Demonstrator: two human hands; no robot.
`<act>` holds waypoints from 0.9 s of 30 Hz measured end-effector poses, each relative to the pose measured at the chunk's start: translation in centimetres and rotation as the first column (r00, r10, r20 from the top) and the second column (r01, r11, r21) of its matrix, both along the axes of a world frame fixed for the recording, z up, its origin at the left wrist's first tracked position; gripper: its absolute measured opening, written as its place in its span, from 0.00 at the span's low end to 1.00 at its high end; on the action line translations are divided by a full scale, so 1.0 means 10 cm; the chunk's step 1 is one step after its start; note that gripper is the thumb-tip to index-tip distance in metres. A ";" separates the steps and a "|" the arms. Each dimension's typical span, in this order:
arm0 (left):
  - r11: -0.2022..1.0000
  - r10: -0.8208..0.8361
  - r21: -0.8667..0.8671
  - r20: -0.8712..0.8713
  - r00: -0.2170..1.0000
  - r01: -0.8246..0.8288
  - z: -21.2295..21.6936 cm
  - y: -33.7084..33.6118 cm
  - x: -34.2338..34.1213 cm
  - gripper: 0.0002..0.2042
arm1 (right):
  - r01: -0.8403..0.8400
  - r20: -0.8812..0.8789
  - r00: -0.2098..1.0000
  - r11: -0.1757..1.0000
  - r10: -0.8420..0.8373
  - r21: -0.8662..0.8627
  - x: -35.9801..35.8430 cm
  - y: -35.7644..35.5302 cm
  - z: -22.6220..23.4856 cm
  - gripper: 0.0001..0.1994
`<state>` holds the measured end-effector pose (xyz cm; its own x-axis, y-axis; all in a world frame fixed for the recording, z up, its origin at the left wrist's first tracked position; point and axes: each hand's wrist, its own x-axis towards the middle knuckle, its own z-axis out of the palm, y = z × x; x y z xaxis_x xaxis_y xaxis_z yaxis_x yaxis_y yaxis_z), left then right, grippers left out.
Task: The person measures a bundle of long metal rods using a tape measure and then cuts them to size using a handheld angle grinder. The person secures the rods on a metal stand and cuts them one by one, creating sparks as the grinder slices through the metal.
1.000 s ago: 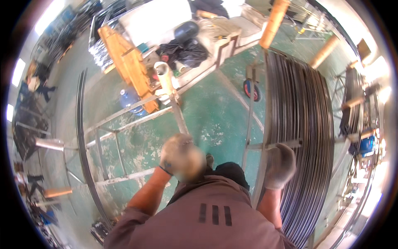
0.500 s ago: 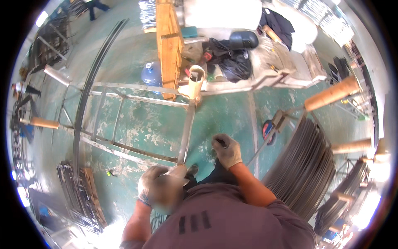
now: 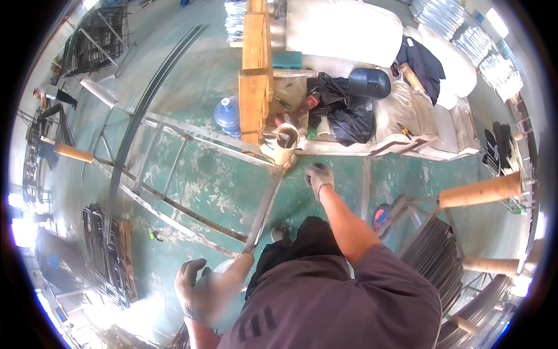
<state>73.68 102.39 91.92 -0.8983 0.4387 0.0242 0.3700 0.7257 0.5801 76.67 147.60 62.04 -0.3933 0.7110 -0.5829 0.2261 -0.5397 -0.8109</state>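
We look down on a long welded steel frame (image 3: 192,174) like a ladder, lying on the green floor (image 3: 203,81); its nearest rail (image 3: 266,209) runs away from our left fingers toward a pale cap (image 3: 283,148) at the far corner; beyond that stands an orange timber trestle (image 3: 254,75), a blue water jug (image 3: 228,116) and a dark welding helmet (image 3: 369,82). Our left hand (image 3: 195,288), gloved, sits just beside the rail's near end, fingers loosely curled and apart; we cannot tell whether they touch the steel. Our right hand (image 3: 318,176), gloved, reaches out just right of the capped corner, fingers bent together, apparently empty. We judge the frame heavy, rigid and awkward, with hard edges; best gripped around a rail near a welded joint, using both hands.
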 end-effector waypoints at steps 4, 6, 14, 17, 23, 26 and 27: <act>0.994 0.101 -0.034 -0.033 0.994 -0.102 0.14 0.42 -0.13 0.10 | -0.112 0.108 0.988 0.994 0.112 -0.005 -0.66 0.65 -0.45 0.09; 0.984 0.178 -0.026 0.025 0.984 -0.178 0.19 0.62 -0.16 0.10 | -0.192 0.189 0.965 0.981 0.184 0.022 -1.06 0.93 -0.91 0.11; 0.921 0.382 -0.195 0.290 0.877 -0.337 -0.27 1.56 -0.44 0.10 | -0.155 0.692 0.722 0.968 -0.025 0.197 -2.28 2.66 -2.59 0.27; 0.896 0.441 -0.228 0.348 0.828 -0.381 -0.20 2.20 -0.36 0.08 | -0.238 0.733 0.659 0.971 0.168 -0.009 -2.97 2.16 -2.19 0.36; 0.949 0.314 -0.133 0.323 0.893 -0.286 -0.36 2.77 -0.68 0.09 | -0.397 0.786 0.428 0.874 0.447 -0.280 -3.18 2.67 -2.30 0.30; 0.970 0.233 -0.005 0.302 0.924 -0.243 -0.34 2.82 -0.90 0.10 | -0.532 0.752 0.420 0.809 0.508 -0.250 -3.09 2.93 -2.49 0.29; 0.966 0.257 -0.053 0.294 0.921 -0.253 -0.30 2.78 -0.90 0.12 | -0.547 0.730 0.488 0.819 0.479 -0.171 -3.01 2.98 -2.58 0.28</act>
<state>64.69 130.17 88.96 -0.9452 0.1923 -0.2640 -0.0154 0.7813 0.6240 46.61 177.42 36.28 -0.1852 0.5782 -0.7946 0.9570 -0.0777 -0.2796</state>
